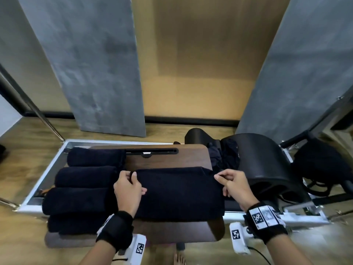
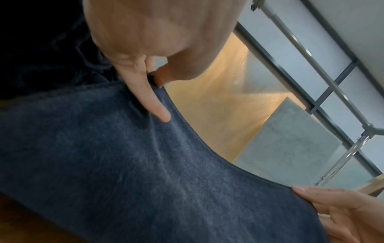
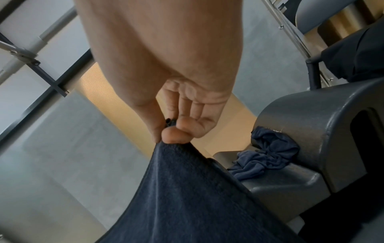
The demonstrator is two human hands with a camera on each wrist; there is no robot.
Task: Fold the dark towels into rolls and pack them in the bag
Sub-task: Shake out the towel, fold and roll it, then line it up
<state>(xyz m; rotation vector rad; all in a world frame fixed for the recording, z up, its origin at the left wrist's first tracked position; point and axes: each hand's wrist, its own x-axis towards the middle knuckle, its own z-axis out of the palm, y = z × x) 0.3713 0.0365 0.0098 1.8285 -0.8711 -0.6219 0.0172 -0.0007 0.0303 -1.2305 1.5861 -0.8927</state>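
At the far left, four rolls (image 1: 82,186) of dark towel lie stacked side by side, running from the far end of the white frame (image 1: 47,169) toward the person. Just right of them the left hand (image 1: 128,190) pinches the far left corner of a towel (image 1: 177,194) between thumb and forefinger; in the left wrist view a finger (image 2: 149,102) lies along the cloth near that corner. The towel is spread flat on a brown board (image 1: 168,157), its far edge lifted slightly between both hands. The right hand (image 1: 235,186) pinches the far right corner the same way, thumb against bent fingers (image 3: 176,136), other fingers curled loosely. Beyond that hand a crumpled dark cloth (image 1: 223,157) sits against a dark curved pad (image 1: 267,159). At the far right a black bag (image 1: 322,167) rests beyond the frame, well apart from the towel. Both wrists carry black bands with tags.
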